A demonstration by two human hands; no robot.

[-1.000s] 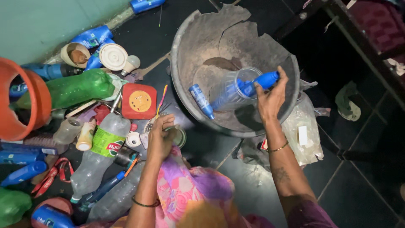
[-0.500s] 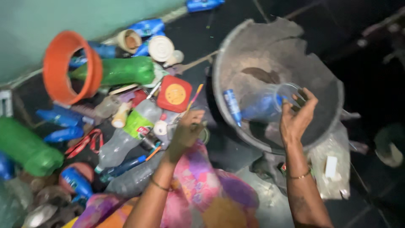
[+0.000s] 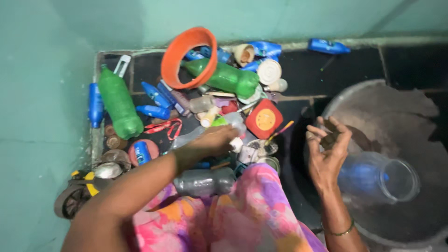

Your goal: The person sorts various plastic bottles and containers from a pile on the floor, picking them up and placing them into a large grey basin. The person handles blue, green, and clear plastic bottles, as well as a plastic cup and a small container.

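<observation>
1. The left hand is laid palm-down on the pile of plastic scrap on the floor, its fingers spread over a small white cap and a clear bottle; whether anything is actually gripped cannot be told.
2. The right hand is held open and empty, fingers loosely curled, at the rim of the grey basin.
3. At 4 o'clock from the right hand, a clear plastic jar is seen lying on its side inside the basin.
4. The bottle is judged light, thin-walled and easily crushed; it is best taken at the stiffer neck.
5. At 11 o'clock from the left hand, a green bottle is threaded through an orange ring.
</observation>
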